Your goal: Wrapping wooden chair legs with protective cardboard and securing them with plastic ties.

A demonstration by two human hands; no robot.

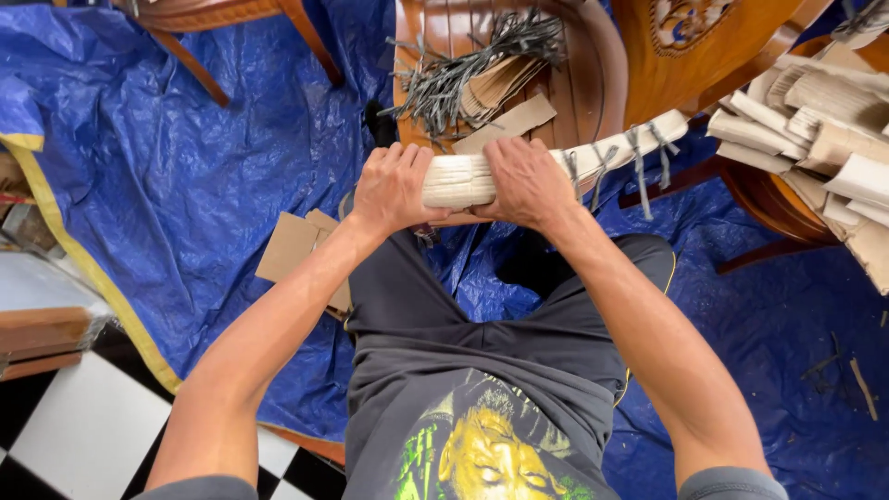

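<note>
a crinkled blue tarpaulin (213,157) with a yellow hem covers most of the floor. at the lower left, black and white checkered tiles (65,435) show beyond its edge. polished brown wooden chairs stand on the tarp: one seat (574,83) straight ahead, a carved chair back (704,46) to the right, and slanted chair legs (241,37) at the top left. soft, even daylight fills the scene.

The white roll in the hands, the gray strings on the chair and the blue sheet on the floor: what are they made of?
The white roll looks like stacked paper or thin card: matte, with fine ridged edges. The gray strings seem to be plastic or fibre ties, thin and frayed. The blue sheet looks like woven plastic tarp: shiny and creased. Left hand and right hand grip the roll.
</note>
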